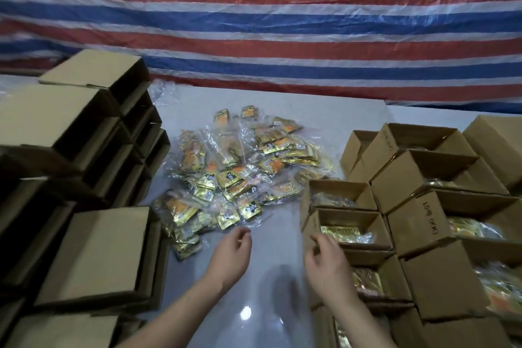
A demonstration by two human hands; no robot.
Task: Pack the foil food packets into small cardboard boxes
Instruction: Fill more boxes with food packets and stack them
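The foil packets [240,175] lie in a loose heap in clear wrappers at the middle of the tabletop [271,285], spreading from near its far edge down toward the person. The heap's nearest packets lie just ahead of the left hand [236,251], slightly toward the left edge, and no single long axis shows, since the packets point every way. The left hand hovers over bare tabletop with its fingers loosely curled and nothing in them. The right hand [324,258] is also empty and loosely curled, and it sits against the near corner of an open box [348,227] that already has gold packets inside. That box belongs to the group of open boxes [423,206] filling the right side of the tabletop. Stacks of empty boxes [93,257] stand along the left edge. By my reading, the left hand is the nearer one to the heap, so a short reach forward would meet a packet. The carry then runs rightward across the bare strip to a box. Which box still has room cannot be told from here.
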